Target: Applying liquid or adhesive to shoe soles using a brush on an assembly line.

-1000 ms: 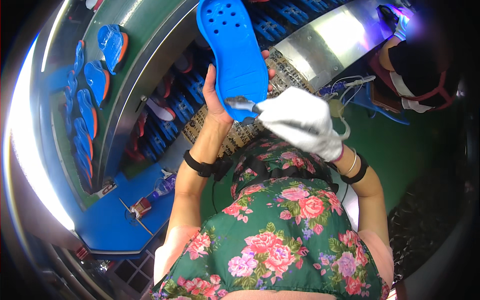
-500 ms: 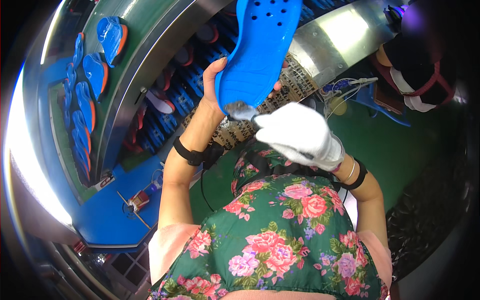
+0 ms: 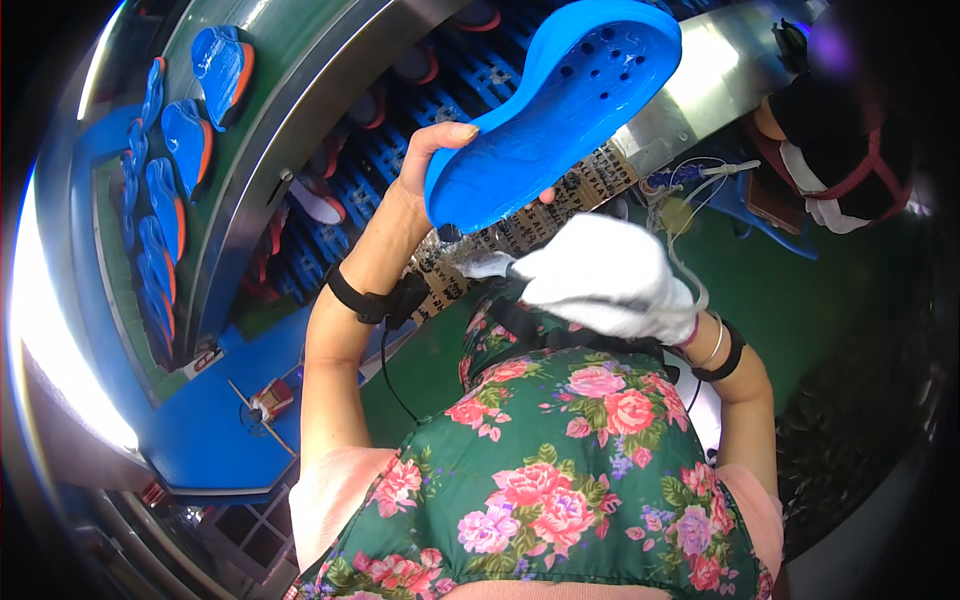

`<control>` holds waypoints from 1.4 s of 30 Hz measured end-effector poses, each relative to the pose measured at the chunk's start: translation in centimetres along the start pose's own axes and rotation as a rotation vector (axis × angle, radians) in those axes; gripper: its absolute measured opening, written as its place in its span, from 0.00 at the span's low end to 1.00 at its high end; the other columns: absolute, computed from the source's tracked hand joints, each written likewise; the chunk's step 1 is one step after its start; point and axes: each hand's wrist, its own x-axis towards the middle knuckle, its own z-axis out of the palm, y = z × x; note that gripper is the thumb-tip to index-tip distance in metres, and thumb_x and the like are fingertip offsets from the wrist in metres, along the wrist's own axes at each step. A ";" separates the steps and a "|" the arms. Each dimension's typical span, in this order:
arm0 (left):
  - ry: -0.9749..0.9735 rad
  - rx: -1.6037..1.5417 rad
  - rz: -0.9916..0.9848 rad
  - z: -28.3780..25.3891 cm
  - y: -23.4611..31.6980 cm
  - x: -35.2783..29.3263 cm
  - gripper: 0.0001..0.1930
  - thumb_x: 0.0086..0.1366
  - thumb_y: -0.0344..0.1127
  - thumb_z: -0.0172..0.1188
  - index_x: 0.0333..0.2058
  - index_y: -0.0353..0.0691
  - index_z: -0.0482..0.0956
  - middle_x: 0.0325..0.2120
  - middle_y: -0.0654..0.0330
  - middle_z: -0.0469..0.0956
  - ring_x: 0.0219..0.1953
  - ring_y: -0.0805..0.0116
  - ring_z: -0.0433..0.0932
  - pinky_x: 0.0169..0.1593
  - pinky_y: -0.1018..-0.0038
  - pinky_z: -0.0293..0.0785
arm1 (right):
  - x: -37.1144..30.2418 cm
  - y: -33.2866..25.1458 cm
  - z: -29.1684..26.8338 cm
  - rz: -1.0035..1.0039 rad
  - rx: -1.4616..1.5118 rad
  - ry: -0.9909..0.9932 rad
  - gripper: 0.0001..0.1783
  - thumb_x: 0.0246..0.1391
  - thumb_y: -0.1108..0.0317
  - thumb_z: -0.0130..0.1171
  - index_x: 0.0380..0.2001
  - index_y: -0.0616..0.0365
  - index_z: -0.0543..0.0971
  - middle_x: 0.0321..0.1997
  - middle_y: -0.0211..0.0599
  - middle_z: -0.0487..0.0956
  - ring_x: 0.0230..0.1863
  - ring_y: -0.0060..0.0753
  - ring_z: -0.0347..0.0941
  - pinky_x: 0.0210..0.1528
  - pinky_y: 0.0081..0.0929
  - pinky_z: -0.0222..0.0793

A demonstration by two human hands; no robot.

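Observation:
My bare left hand (image 3: 430, 160) is closed on the rim of a blue shoe sole (image 3: 530, 140), thumb over its near edge and fingertips showing on the other side. The sole has a raised rim, a glossy wet-looking inside and several round holes toward the far end. It is tilted, its holed end up to the right. In a white glove, my right hand (image 3: 610, 275) is wrapped round a brush (image 3: 488, 265) with pale bristles. The brush lies just below the sole's near end, apart from it. The brush's handle is mostly hidden in the glove.
On the left, a green conveyor belt (image 3: 225, 160) carries several blue soles with orange edges (image 3: 187, 140), behind a metal rail (image 3: 255, 185). More shoe parts lie on a blue slatted rack (image 3: 335, 235) ahead. A taped cardboard piece (image 3: 600, 180) is below the sole. Another person (image 3: 830, 130) is at right.
The sole has tilted and swung to the right in my left hand. The brush has come off its near end, moving slightly down with my right hand.

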 end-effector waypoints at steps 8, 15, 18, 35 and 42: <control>0.040 -0.106 0.067 -1.5 0.0 -0.5 0.48 0.63 0.56 0.60 0.72 0.29 0.56 0.63 0.33 0.69 0.60 0.31 0.75 0.62 0.47 0.77 | 1.2 0.6 0.2 0.337 0.374 0.114 0.09 0.50 0.78 0.73 0.36 0.59 0.88 0.39 0.39 0.88 0.42 0.32 0.85 0.47 0.31 0.80; 0.010 -0.480 0.144 0.7 -4.6 -0.2 0.49 0.67 0.66 0.54 0.74 0.35 0.54 0.68 0.35 0.63 0.63 0.29 0.70 0.63 0.43 0.75 | 4.5 2.9 -5.7 0.115 -0.456 0.382 0.11 0.48 0.82 0.72 0.37 0.62 0.87 0.43 0.42 0.88 0.43 0.35 0.84 0.48 0.31 0.79; 0.179 -0.314 0.123 1.3 -5.0 -0.7 0.50 0.66 0.68 0.56 0.75 0.38 0.52 0.70 0.35 0.61 0.62 0.33 0.73 0.60 0.45 0.77 | 5.2 2.9 -5.3 0.017 -0.514 0.351 0.13 0.48 0.80 0.73 0.39 0.58 0.88 0.43 0.40 0.88 0.41 0.37 0.84 0.44 0.32 0.79; 0.064 -0.514 0.955 1.3 15.8 -2.0 0.44 0.70 0.58 0.61 0.71 0.32 0.55 0.69 0.35 0.55 0.71 0.36 0.56 0.70 0.52 0.69 | 2.1 4.5 -2.6 0.645 0.519 0.537 0.11 0.51 0.82 0.69 0.40 0.66 0.88 0.42 0.43 0.88 0.41 0.29 0.84 0.49 0.26 0.78; 0.045 -0.439 1.109 -4.9 20.4 -5.2 0.54 0.70 0.76 0.38 0.75 0.31 0.42 0.75 0.38 0.42 0.73 0.40 0.57 0.71 0.51 0.66 | 1.2 5.8 0.0 0.586 0.289 0.376 0.11 0.54 0.75 0.71 0.42 0.64 0.88 0.41 0.39 0.88 0.42 0.28 0.84 0.47 0.26 0.78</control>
